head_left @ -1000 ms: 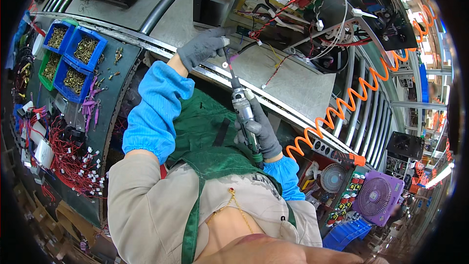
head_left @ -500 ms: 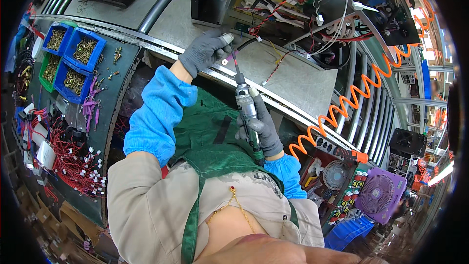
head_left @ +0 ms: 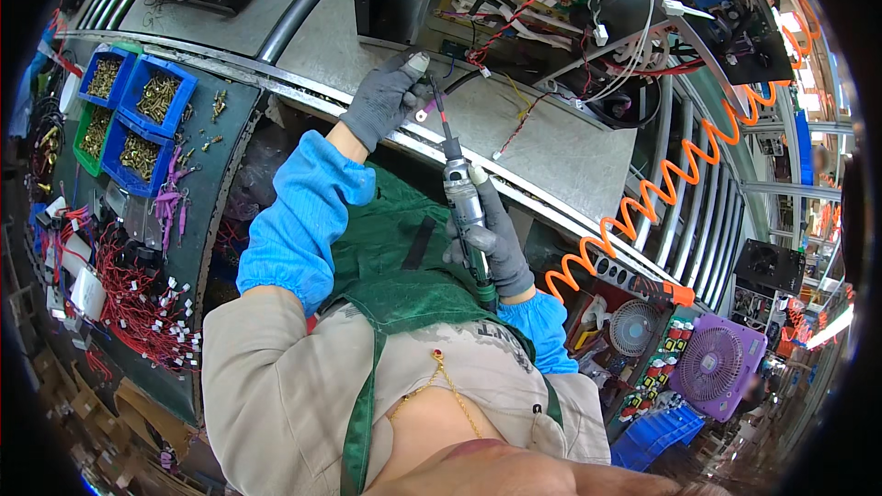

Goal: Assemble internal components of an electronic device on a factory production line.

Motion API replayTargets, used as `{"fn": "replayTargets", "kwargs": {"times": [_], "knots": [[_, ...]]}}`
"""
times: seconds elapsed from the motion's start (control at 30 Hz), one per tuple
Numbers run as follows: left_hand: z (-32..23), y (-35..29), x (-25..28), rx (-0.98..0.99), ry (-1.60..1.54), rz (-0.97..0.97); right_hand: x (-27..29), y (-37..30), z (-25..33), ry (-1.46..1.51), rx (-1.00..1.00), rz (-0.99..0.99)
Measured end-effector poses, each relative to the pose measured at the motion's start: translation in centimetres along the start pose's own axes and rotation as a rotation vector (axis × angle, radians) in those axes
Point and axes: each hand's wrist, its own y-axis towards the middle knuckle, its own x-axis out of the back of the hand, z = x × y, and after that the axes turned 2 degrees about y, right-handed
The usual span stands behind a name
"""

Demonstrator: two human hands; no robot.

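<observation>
My right hand, in a grey glove with pale fingertips, is wrapped round a power screwdriver. Its long bit, with a red band, points up and away toward my other hand. My left hand, gloved the same way, has its thumb and fingers pressed together close beside the bit's tip. Whatever is between those fingers is too small to make out. Just under them shows a ring terminal with a bit of purple. Beyond both hands stands an open metal casing with a circuit board and loose red, white and yellow wires.
On the left bench, blue and green bins hold brass screws, beside purple leads and a heap of red wires with white connectors. An orange coiled hose stretches along the right over metal rollers. A purple fan stands lower right.
My left hand's thumb has shifted slightly up and left, and the screwdriver's tip shows closer beside it. My right hand keeps its grip in nearly the same place.
</observation>
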Motion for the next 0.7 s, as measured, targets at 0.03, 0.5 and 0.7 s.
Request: {"fn": "replayTargets", "kwargs": {"times": [0.03,0.5,0.7], "knots": [[0.0,0.1,0.0,0.006,0.059,-0.004,0.0,0.1,-0.1,0.002,0.022,-0.006],[-1.1,0.3,-0.2,-0.185,0.68,0.081,-0.5,-0.3,0.5,0.141,-0.044,0.046],[-0.7,0.1,-0.1,-0.048,0.471,-0.002,0.2,0.1,-0.2,0.167,-0.002,0.051]]}}
